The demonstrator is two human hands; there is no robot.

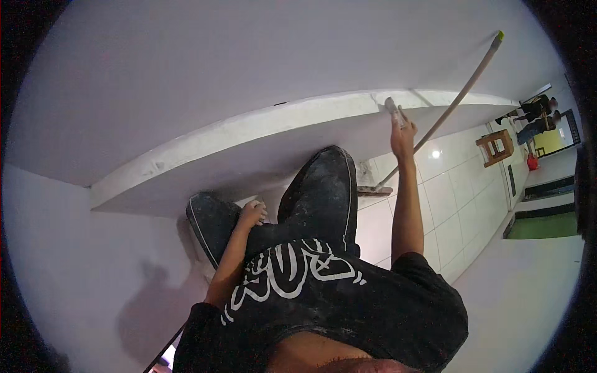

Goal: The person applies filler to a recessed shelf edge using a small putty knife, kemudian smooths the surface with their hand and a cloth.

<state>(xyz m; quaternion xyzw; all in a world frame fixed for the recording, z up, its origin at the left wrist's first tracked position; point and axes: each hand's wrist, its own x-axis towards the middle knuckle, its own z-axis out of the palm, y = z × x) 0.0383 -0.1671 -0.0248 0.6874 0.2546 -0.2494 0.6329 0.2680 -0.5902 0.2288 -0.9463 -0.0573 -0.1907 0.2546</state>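
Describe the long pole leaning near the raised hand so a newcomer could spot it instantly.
Start at the white plastered ledge that runs across the wall. Past its far end, beyond the right hand holding a small pale tool against the ledge's edge, a long thin pale pole slants up from the white tiled floor. Its yellow-green tip sets it apart.

Packages: none. Labels: none seen. Signs: poss. one, dark upright rectangular panel [573,126] on wall, far right of frame, upper-mid; too small/distorted to confirm whether sign or screen. Screens: none otherwise. Nothing else of this kind visible.
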